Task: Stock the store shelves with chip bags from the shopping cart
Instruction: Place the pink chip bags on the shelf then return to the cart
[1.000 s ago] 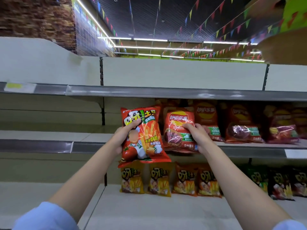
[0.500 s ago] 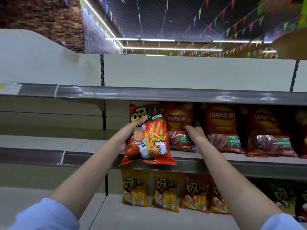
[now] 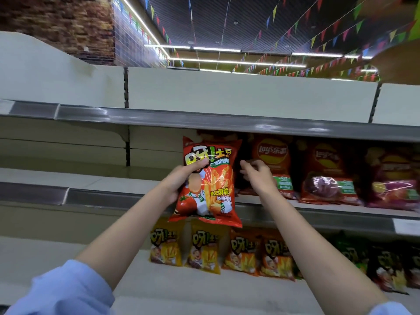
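Note:
My left hand [image 3: 181, 180] grips a red bag of fries snack [image 3: 211, 185] by its left edge and holds it upright in front of the middle shelf [image 3: 318, 213]. My right hand [image 3: 256, 176] hovers just right of that bag with fingers loosely curled and nothing in them. Behind it a row of red Lay's bags [image 3: 272, 160] stands on the middle shelf. The Lay's bag placed at the left end is mostly hidden behind the red bag.
The lower shelf [image 3: 159, 283] carries yellow fries bags [image 3: 166, 246], orange ones [image 3: 244, 253] and dark green ones [image 3: 386, 264]. The shelf bays to the left [image 3: 56, 176] hold nothing. The top shelf edge [image 3: 204, 120] runs above. No cart is in view.
My right hand has let go of the Lay's bag, left on the middle shelf, and drawn back slightly. The view has shifted closer and left; my left hand keeps its red bag.

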{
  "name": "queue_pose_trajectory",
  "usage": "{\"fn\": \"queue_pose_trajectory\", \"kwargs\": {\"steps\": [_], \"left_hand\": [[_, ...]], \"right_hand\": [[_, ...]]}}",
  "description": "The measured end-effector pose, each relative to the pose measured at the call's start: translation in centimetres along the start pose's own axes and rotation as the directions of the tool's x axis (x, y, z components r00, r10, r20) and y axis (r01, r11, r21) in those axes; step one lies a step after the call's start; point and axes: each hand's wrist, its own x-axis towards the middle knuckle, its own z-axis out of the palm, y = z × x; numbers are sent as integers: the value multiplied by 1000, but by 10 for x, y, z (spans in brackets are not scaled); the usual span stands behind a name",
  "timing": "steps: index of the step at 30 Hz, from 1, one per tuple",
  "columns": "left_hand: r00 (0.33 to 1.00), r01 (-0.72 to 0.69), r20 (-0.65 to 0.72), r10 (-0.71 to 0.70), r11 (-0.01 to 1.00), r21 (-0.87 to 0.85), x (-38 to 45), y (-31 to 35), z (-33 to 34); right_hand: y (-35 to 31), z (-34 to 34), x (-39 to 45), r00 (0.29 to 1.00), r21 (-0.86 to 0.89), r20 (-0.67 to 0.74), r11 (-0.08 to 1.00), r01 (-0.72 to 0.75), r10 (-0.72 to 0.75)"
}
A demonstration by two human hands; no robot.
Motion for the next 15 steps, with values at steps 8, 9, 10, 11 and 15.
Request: {"fn": "queue_pose_trajectory", "kwargs": {"steps": [8, 9, 10, 11, 15], "left_hand": [[998, -30, 49, 32, 999, -45, -24, -12, 100], [998, -38, 54, 41, 998, -44, -27, -14, 113], [997, -40, 64, 43, 998, -45, -29, -17, 126], [996, -34, 75, 37, 998, -47, -32, -20, 140], [988, -3, 155, 9, 999, -37, -43, -38, 206]], "right_hand": [[10, -90, -53, 905, 180, 424, 975, -128, 40], [14, -102, -59, 895, 173, 440, 971, -163, 72], [19, -114, -66, 888, 167, 449, 966, -196, 103], [23, -127, -72, 887, 157, 446, 966, -206, 117], [48, -187, -98, 912, 105, 385, 974, -198, 144]]}}
